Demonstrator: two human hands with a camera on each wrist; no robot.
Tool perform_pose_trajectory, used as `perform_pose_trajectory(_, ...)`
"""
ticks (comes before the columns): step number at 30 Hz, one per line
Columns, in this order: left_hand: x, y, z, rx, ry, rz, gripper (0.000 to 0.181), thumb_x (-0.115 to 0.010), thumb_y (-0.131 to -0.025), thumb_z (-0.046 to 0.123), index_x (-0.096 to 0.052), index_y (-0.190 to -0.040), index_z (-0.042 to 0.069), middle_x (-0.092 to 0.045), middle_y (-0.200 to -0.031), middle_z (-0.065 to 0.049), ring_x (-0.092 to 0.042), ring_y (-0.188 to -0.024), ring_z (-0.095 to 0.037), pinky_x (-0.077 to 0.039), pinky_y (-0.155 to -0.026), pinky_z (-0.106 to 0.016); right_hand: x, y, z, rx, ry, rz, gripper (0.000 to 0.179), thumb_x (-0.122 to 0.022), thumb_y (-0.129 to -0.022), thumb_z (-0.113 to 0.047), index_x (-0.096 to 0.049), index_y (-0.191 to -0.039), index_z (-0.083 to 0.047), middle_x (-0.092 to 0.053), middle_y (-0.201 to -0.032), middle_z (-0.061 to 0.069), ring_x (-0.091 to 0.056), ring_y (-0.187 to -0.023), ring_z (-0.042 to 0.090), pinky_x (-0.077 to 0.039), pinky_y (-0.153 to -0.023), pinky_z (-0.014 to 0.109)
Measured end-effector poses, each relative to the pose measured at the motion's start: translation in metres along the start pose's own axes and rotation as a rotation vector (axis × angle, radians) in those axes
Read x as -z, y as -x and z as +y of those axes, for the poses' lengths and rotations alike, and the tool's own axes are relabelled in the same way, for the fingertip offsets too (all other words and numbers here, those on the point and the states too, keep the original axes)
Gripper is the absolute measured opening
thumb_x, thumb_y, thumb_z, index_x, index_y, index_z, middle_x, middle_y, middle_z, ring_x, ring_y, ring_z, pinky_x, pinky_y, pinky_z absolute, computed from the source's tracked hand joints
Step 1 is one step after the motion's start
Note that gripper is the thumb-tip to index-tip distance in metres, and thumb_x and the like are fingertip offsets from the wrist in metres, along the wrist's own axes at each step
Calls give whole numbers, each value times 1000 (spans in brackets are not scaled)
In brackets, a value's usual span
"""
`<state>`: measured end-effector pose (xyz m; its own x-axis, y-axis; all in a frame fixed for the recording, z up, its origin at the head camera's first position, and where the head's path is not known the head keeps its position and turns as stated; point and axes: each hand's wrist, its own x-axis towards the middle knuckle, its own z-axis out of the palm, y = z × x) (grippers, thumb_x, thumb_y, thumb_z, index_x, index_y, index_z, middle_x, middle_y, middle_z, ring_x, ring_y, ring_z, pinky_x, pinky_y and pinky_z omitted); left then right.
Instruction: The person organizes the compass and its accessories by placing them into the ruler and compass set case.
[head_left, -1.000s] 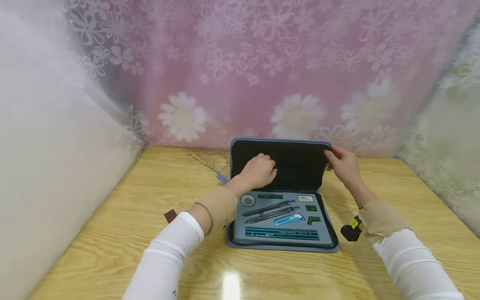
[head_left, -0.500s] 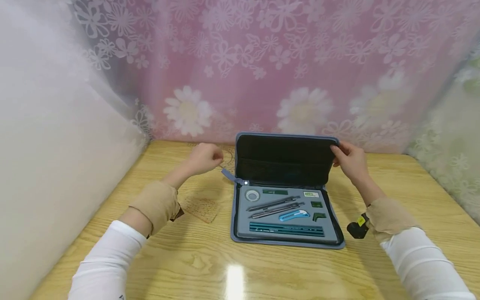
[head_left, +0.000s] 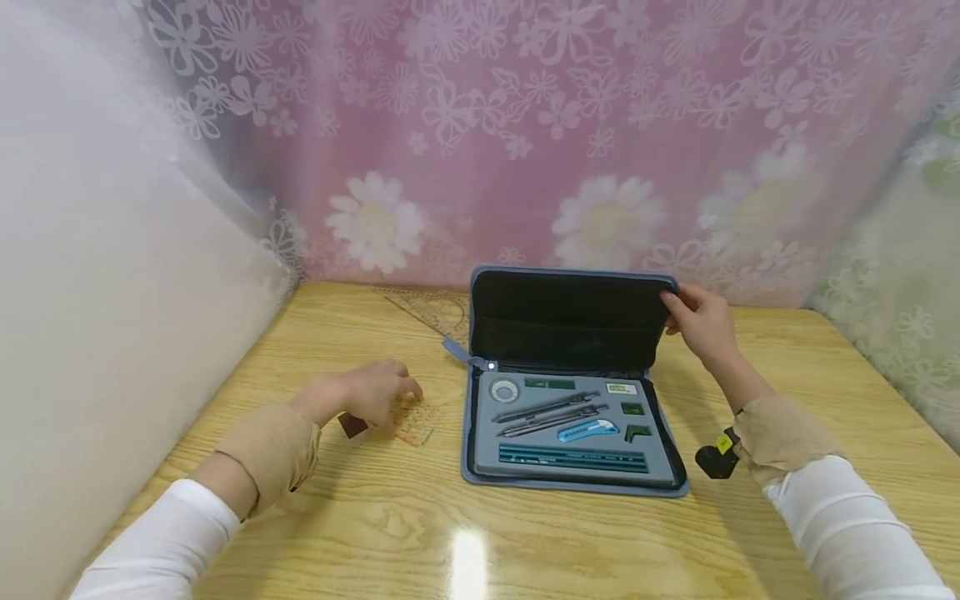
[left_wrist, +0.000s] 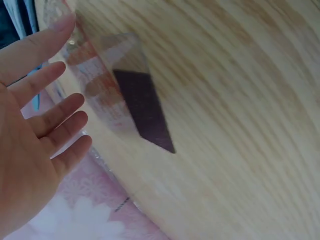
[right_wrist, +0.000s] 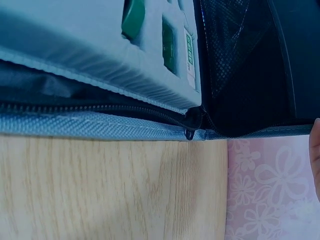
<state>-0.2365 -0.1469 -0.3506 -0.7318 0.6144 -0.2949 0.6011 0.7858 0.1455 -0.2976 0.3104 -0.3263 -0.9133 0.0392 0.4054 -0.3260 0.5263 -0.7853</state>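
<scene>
A blue zip case (head_left: 570, 325) stands with its lid raised, showing a black inside. My right hand (head_left: 703, 327) pinches the lid's upper right corner between thumb and fingers. In the right wrist view only a bit of that hand shows, at the right edge. My left hand (head_left: 372, 393) is low over the table, left of the case, its fingertips overlapping a clear plastic template (head_left: 417, 423) with orange markings. In the left wrist view its fingers are spread and nearly straight. A dark brown flat piece (left_wrist: 142, 105) lies at the template's end, seen there beyond the fingertips.
The case's grey foam holds compasses (head_left: 551, 407), a blue utility knife (head_left: 587, 431), dark green pencils (head_left: 573, 458) and a round tape roll (head_left: 504, 391). A clear set square (head_left: 427, 310) lies behind the case's left side. A black object with a yellow label (head_left: 716, 457) is by the right wrist.
My left hand has moved left from in front of the lid, past the zip pull, then down towards the template. The right hand keeps holding the lid.
</scene>
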Motion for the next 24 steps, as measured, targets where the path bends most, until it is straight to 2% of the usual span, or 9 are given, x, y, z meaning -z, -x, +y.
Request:
perform_pose_trajectory(5,-3,-1,-5,22,67,-9,59,-81,-69,21,-56,-123,14,-49,-110,-5,-43,-98,-22,-42,-84,-40,0,2,-1,4,13,4,37,-53,-95,-20,-57,-116,10,-57,-66,-17,-56,-52,4,-49,-50,20)
perform_pose_trajectory(14,-5,-6,-13,1,154,10,57,-81,-69,15,-57,-121,16,-47,-102,-1,-38,-88,-18,-39,-75,-34,0,0,2,-2,24,18,36,-53,-95,-20,-58,-116,9,-56,-66,-16,-55,-52,3,-49,-51,20)
perform_pose_trajectory(20,-6,-9,-14,-64,148,69,45,-76,-67,1,-64,-109,12,-50,-100,-1,-42,-91,-18,-40,-79,-34,-2,3,-1,1,32,35,37,-53,-95,-23,-58,-114,8,-57,-65,-12,-55,-52,6,-49,-51,20)
perform_pose_trajectory(24,-8,-9,-18,-69,209,71,41,-74,-69,0,-65,-107,11,-49,-102,-1,-42,-91,-18,-40,-78,-33,-2,3,1,13,26,37,36,-53,-95,-23,-58,-114,8,-57,-67,-12,-55,-53,6,-49,-51,20)
